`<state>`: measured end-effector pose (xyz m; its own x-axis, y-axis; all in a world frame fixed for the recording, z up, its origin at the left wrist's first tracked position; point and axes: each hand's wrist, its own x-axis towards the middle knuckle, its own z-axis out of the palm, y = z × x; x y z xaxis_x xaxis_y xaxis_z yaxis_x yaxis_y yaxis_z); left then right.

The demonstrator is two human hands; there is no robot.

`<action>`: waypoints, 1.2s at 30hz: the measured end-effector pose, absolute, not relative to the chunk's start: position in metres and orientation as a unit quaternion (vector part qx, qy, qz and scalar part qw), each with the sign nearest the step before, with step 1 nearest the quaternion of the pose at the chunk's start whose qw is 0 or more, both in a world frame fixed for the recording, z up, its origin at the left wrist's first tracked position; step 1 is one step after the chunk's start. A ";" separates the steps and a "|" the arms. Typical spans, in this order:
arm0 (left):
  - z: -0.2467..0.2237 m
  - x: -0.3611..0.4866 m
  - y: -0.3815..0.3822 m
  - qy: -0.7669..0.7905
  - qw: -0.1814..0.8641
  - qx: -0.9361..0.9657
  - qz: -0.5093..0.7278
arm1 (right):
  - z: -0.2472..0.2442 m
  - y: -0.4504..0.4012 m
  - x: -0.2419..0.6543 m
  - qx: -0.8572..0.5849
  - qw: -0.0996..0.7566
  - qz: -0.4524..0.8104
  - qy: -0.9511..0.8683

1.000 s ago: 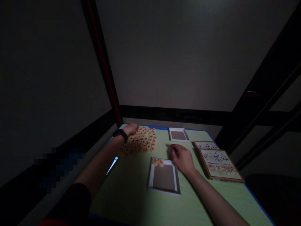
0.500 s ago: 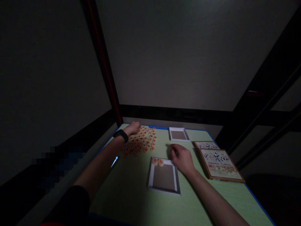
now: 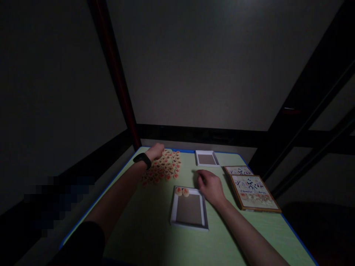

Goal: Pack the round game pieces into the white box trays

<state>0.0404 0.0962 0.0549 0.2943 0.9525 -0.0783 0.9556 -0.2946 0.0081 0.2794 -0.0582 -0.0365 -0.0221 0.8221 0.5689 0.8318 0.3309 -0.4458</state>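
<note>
Round pale chess pieces with red and dark characters lie spread over the back left of the green table. My left hand, a black band on its wrist, is at the far left edge of these pieces; its fingers are hidden behind the hand. My right hand rests with curled fingers just beyond the right side of the near box tray, and whatever its fingers may hold is too dark to make out. Two pieces sit side by side in the upper left corner of the near white-rimmed tray.
A second white-rimmed tray stands near the table's back edge. Two Chinese chess boxes overlap at the right. The green table has a blue edge, with walls behind and to the left.
The view has shifted slightly, so the table things appear a little further left. The bright strip beside my left forearm no longer shows. Both hands keep nearly the same places.
</note>
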 end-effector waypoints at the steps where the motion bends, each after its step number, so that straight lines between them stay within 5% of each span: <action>1: 0.058 0.042 0.092 0.589 0.021 0.808 -0.013 | -0.035 -0.058 0.280 -0.577 0.405 0.002 -0.709; 5: 0.073 0.057 0.061 0.533 0.018 0.843 0.075 | -0.024 -0.057 0.277 -0.571 0.494 0.089 -0.650; 10: 0.069 0.089 0.004 0.362 0.060 0.905 0.216 | -0.001 -0.057 0.271 -0.464 0.615 0.387 -0.507; 14: 0.048 0.099 -0.025 0.305 0.067 0.913 0.262 | 0.006 -0.060 0.269 -0.371 0.608 0.534 -0.455; 26: 0.026 0.088 -0.045 0.378 0.144 0.836 0.370 | -0.001 -0.066 0.263 -0.334 0.570 0.609 -0.439; 36: 0.006 0.071 -0.027 0.455 0.363 0.643 0.498 | 0.003 -0.075 0.258 -0.358 0.478 0.570 -0.564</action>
<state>0.0707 -0.0269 0.0062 0.0905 0.9461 0.3108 0.2237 -0.3235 0.9194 0.2577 -0.0751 0.0029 -0.2861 0.9493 0.1302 -0.1408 0.0927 -0.9857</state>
